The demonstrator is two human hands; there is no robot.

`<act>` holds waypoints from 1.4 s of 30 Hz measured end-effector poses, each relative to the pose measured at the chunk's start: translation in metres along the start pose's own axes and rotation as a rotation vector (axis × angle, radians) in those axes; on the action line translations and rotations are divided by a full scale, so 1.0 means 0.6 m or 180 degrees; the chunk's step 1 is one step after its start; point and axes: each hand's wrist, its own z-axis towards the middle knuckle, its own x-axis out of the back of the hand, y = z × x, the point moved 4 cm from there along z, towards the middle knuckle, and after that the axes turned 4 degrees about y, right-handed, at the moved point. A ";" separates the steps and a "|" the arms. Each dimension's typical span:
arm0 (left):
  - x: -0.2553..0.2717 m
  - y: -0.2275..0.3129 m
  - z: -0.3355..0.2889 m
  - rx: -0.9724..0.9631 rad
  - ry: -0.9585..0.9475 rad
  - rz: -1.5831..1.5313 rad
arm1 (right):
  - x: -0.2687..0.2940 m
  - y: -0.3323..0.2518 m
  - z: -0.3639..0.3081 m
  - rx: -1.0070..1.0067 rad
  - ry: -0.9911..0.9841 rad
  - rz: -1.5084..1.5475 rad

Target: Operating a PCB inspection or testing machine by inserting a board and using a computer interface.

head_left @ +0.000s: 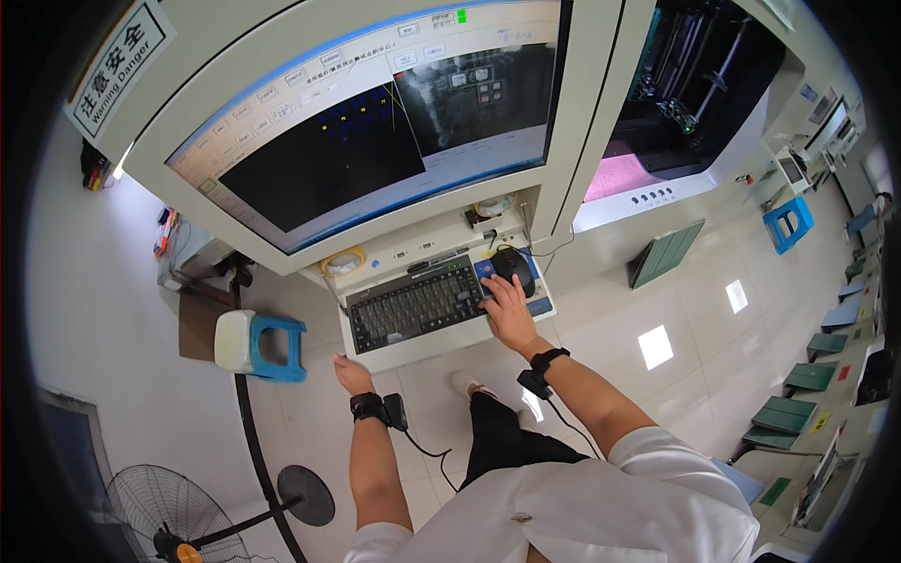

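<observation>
My right hand (510, 314) reaches to the right end of the black keyboard (413, 302), its fingers spread and stretched out. Its fingertips lie over the blue mouse pad (540, 306), against the near side of the black mouse (512, 266); the palm is not on the mouse. At the front left corner of the pull-out keyboard tray (422, 349), my left hand (354, 375) is closed at the edge, with some fingers hidden. Both wrists wear black straps with small boxes and cables. Above the tray, a monitor (375, 122) shows a dark panel and a grey X-ray-like picture.
Right of the monitor is a machine opening (690, 94) with a dark interior. A green panel (666, 253) leans below it. At left stand a blue stool (280, 347) and a fan (169, 511). Another blue stool (788, 225) is far right, near benches with green boards (784, 414).
</observation>
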 end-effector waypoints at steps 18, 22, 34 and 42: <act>0.009 0.005 -0.001 -0.0059 0.0074 -0.0029 | -0.006 -0.011 -0.001 0.0186 -0.0348 -0.0369; 0.013 0.003 0.001 -0.0142 0.0128 -0.0116 | -0.005 -0.016 0.000 0.0200 -0.0361 -0.0409; 0.014 0.007 0.001 -0.0005 -0.0122 0.0130 | -0.004 -0.018 -0.002 0.0245 -0.0246 -0.0366; 0.012 0.005 0.004 0.0000 -0.0114 0.0239 | -0.004 -0.029 0.018 0.0539 -0.0391 -0.0496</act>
